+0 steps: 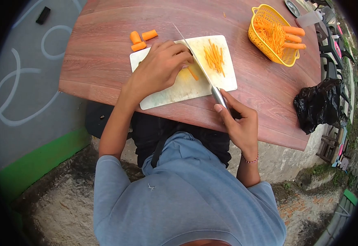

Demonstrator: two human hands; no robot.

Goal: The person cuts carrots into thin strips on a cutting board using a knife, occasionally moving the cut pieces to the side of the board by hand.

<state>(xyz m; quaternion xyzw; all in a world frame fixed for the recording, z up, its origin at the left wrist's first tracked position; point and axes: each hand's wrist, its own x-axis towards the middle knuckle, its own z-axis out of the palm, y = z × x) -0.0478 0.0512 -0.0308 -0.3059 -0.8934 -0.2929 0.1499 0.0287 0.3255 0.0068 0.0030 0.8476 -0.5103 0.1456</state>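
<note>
My right hand [242, 121] grips the metal handle of a kitchen knife [201, 67], whose blade slants up and left across the white cutting board [166, 96]. Bent over the board beside the blade is my left hand [164, 65], its fingers curled down on a carrot piece mostly hidden beneath them. By those fingertips, next to the blade, a carrot strip [193, 73] shows. To the right of the knife lies a small pile of cut carrot strips [215, 57]. Several short carrot chunks [135, 37] rest on the table just past the board's upper left corner.
A yellow plastic basket [287, 60] with shredded carrot and whole carrots [294, 39] stands at the table's far right. Near it are a clear bottle [310, 18] and a metal dish [292, 7]. A black plastic bag [319, 104] sits at the right edge of the wooden table [265, 100].
</note>
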